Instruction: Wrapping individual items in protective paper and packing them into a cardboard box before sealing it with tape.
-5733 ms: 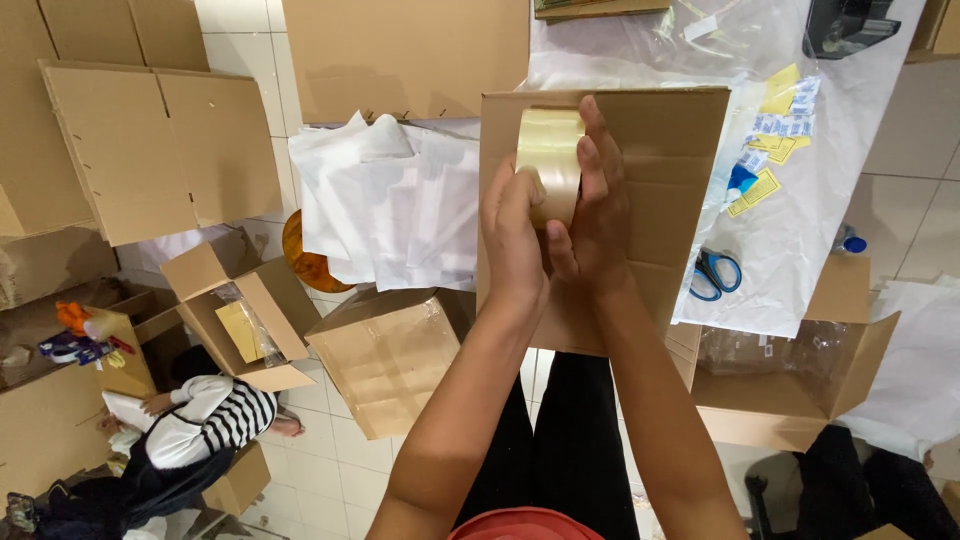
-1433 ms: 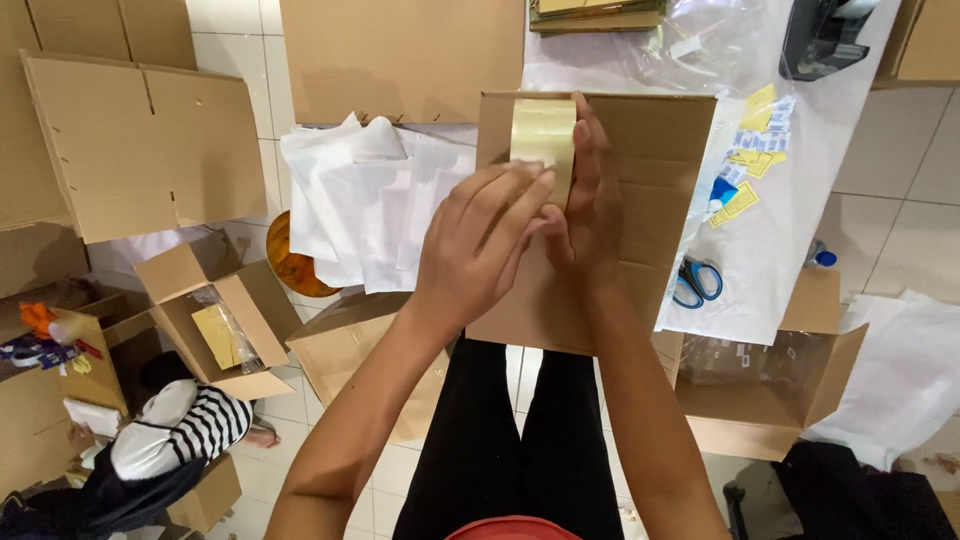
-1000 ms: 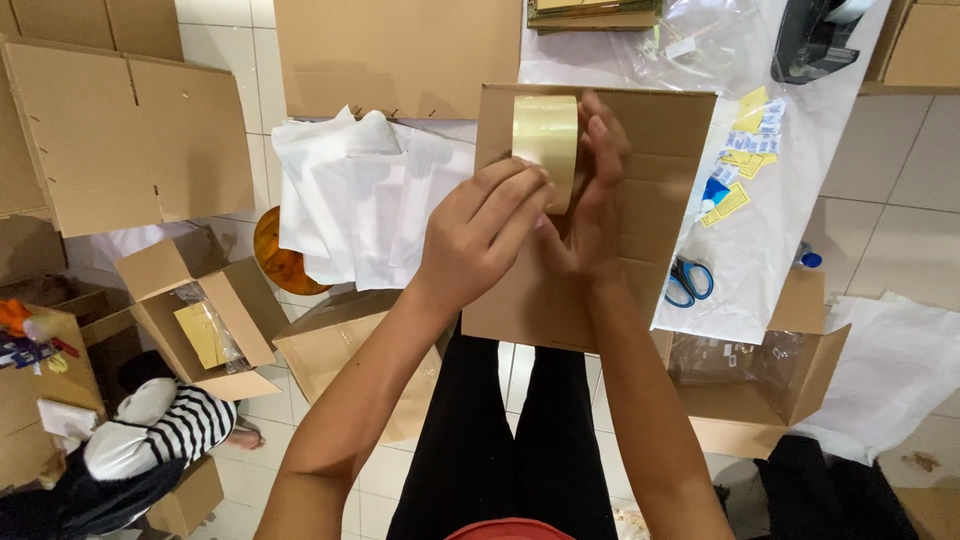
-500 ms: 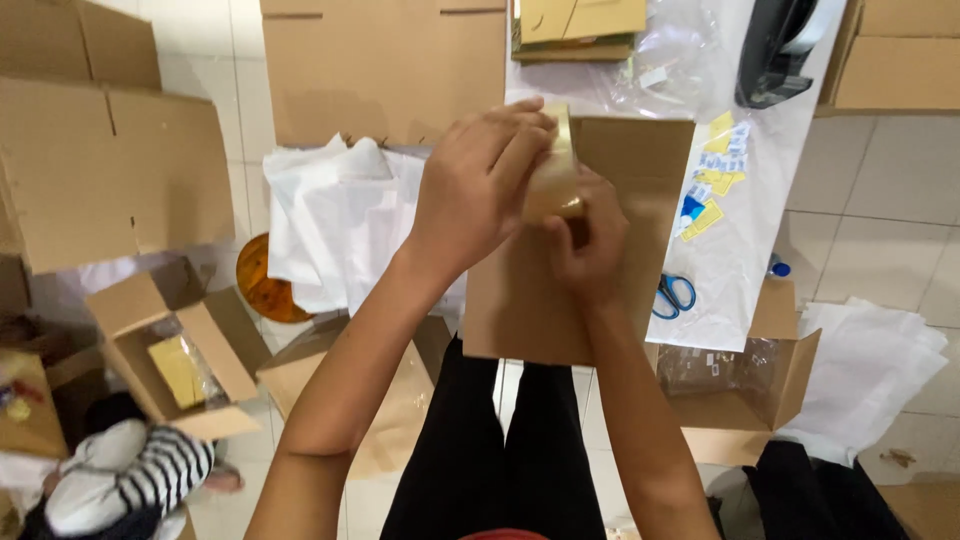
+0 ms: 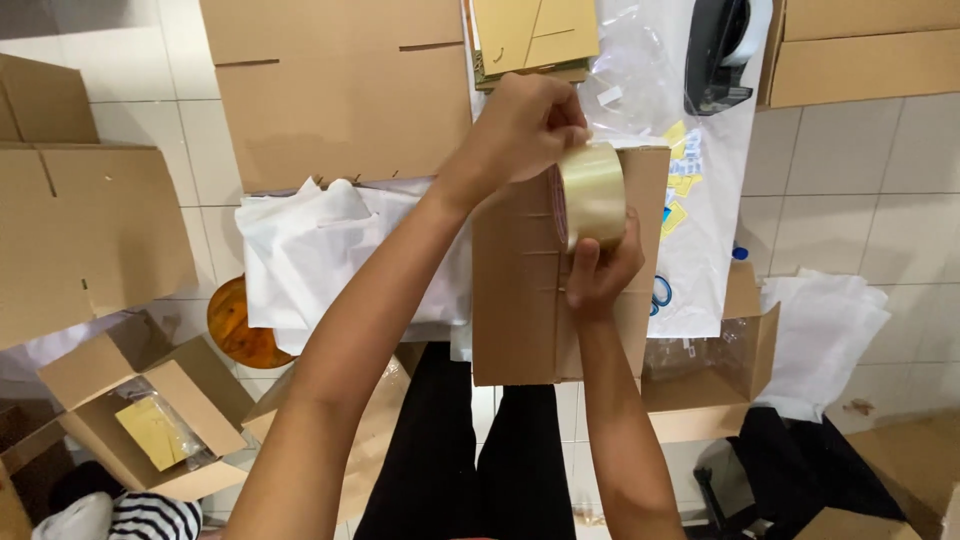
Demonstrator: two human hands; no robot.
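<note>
Both hands [image 5: 560, 190] around tape roll [image 5: 592, 195]

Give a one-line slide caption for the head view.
Right hand holds clear tape roll over cardboard box; left hand pinches it.

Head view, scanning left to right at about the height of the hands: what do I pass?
Flat cardboard sheet → white plastic bags → left hand → tape roll with right hand under it → white bag on the tiles.

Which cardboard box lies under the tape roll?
The flat cardboard box on the person's lap, with the tape roll over its top edge; the others lie apart on the floor.
</note>
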